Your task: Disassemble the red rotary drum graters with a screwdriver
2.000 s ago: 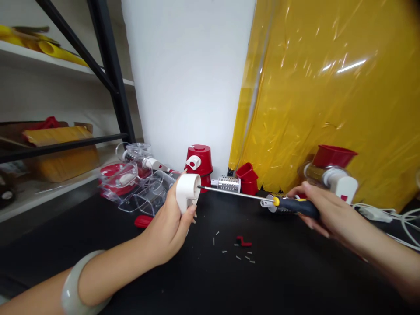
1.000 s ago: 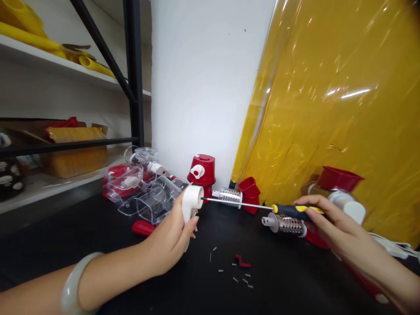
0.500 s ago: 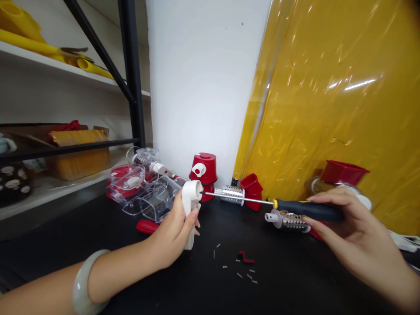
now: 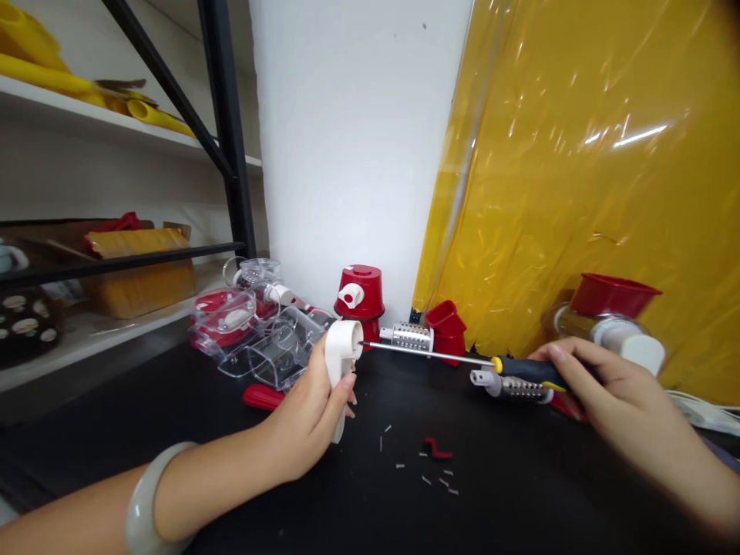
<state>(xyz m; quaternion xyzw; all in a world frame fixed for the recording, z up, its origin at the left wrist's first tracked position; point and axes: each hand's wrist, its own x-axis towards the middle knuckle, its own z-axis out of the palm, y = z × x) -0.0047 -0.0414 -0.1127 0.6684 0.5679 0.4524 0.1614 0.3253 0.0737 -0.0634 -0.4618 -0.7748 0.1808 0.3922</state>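
Note:
My left hand (image 4: 315,412) is closed around a white plastic part (image 4: 341,351), held upright with its round hollow end on top. The screwdriver (image 4: 526,370), with a black and yellow handle, lies level in the grip of my right hand (image 4: 601,385). Its long metal shaft points left, and the tip is at the opening of the white part; how deep it sits cannot be made out. Below, several small screws (image 4: 426,479) lie on the black table (image 4: 324,509) beside a small red bent piece (image 4: 436,449).
Clear plastic housings (image 4: 280,351) and a red handle (image 4: 263,397) lie at left. Behind stand a red base (image 4: 361,293), a metal grater drum (image 4: 412,336) and a red chute (image 4: 446,320). Another drum (image 4: 520,388) lies near my right hand. A shelf (image 4: 104,339) stands left.
My right hand has shifted its grip on the screwdriver handle, its fingers now wrapped over the rear end. The white part and the shaft appear slightly further right.

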